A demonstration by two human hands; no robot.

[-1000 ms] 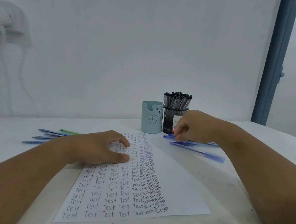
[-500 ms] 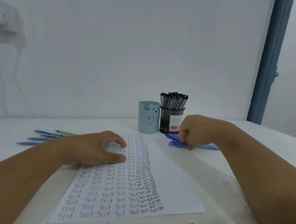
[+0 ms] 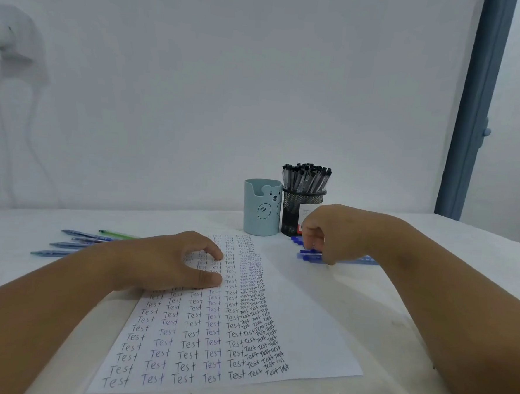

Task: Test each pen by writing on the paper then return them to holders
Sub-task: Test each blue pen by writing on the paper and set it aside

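Blue plastic pens (image 3: pixel 307 256) lie left-right beside white paper's (image 3: pixel 305 336) right edge; our right hand (image 3: pixel 331 234) pinches them, left hand (image 3: pixel 169 261) presses paper, fingers apart.

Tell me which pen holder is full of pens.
The black mesh holder, packed with black-capped pens. It stands right of the light blue bear holder, which shows no pens above its rim.

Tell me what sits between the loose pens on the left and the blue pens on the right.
In the head view, the left hand resting on the paper.
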